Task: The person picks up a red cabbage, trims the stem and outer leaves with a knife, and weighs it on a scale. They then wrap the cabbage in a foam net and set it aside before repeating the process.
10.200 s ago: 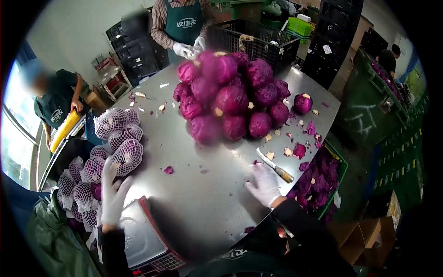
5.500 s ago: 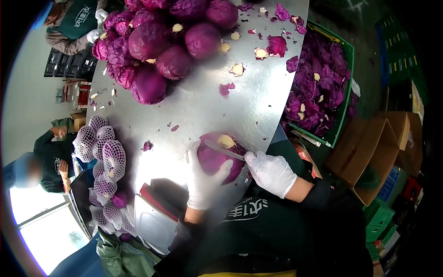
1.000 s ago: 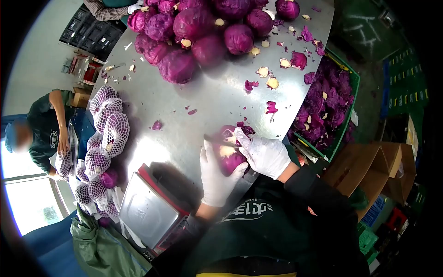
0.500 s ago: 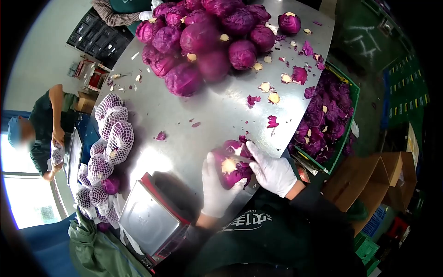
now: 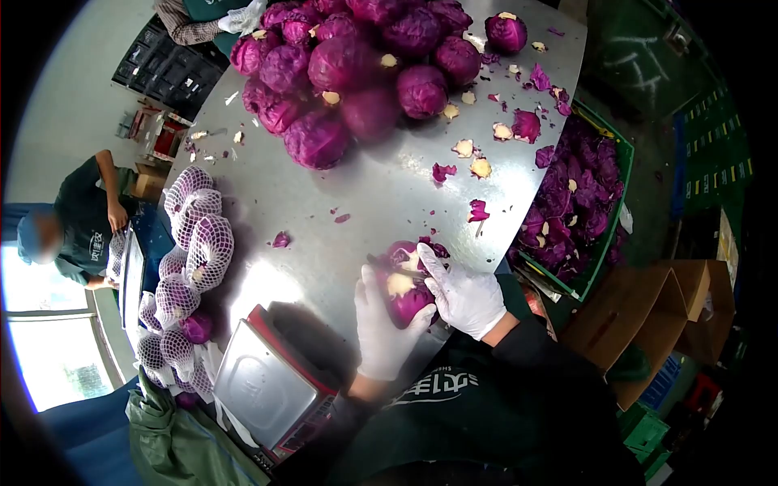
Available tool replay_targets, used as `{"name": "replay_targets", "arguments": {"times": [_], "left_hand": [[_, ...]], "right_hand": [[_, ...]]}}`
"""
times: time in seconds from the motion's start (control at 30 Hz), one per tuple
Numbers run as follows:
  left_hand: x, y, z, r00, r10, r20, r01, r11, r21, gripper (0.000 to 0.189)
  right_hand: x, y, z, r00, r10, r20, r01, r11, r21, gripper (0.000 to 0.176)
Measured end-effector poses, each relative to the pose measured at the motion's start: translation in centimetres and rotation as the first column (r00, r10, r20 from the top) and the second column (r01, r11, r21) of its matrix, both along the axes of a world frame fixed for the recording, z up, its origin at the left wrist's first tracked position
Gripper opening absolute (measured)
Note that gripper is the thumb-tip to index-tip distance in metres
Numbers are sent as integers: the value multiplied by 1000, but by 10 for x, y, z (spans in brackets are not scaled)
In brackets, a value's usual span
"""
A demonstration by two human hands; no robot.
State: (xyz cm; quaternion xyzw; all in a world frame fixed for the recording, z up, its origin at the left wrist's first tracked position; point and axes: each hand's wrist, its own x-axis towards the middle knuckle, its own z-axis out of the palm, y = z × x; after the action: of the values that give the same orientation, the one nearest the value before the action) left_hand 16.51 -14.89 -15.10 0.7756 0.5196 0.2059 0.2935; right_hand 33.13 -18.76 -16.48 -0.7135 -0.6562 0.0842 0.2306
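I have the round purple cabbage head (image 5: 408, 298) at the near edge of the shiny steel table (image 5: 324, 202), clasped between both hands. My white-gloved left hand (image 5: 381, 328) wraps it from 7 o'clock: the fingers (image 5: 365, 283) run up its left flank and the thumb hooks under its front. My white-gloved right hand (image 5: 468, 298) closes on it from 3 o'clock, with the fingers (image 5: 429, 263) stretched over the loose outer leaves at its top right. Neither hand is slack, and both are touching the head.

The head lies tipped over. Its pale cut stem end (image 5: 398, 283) faces up and slightly toward 10 o'clock, so the stem-to-crown axis runs from there down into my left palm. That puts the stem just beside my left fingertips, while the ragged leaves sit under my right ones. A thin dark strip (image 5: 381, 262) crosses the head above the stem. It looks like a blade, but I cannot tell whether my right hand also grips a handle.

The big heap of purple cabbages (image 5: 356, 65) is well apart at 12 o'clock, and torn purple leaf scraps (image 5: 477, 211) lie between it and me. White-netted cabbages (image 5: 198, 243) are at 9 o'clock, a flat steel-topped scale (image 5: 259, 385) is near at 7 o'clock, and a green crate of trimmings (image 5: 622, 150) stands off the table at 2 o'clock.
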Motion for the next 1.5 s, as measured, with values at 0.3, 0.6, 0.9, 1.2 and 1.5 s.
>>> {"name": "replay_targets", "arguments": {"times": [0.3,0.6,0.9,1.2,1.5], "left_hand": [[-6,-14,-5,998,-2,69,6,999,-50,114],[-26,27,4,946,-320,49,324,936,-139,111],[-18,22,-5,972,-190,140,212,963,-166,108],[-14,23,-3,970,-193,145,212,968,-132,107],[-11,20,-2,977,-183,113,197,972,-130,110]], "right_hand": [[20,27,-29,862,-356,-361,321,934,-157,41],[52,11,19,750,-273,-602,305,951,-50,36],[47,-51,36,962,79,-263,-128,977,-174,23],[53,-35,35,985,50,-164,-76,985,-156,27],[50,-28,31,989,7,-150,-25,992,-121,28]]}}
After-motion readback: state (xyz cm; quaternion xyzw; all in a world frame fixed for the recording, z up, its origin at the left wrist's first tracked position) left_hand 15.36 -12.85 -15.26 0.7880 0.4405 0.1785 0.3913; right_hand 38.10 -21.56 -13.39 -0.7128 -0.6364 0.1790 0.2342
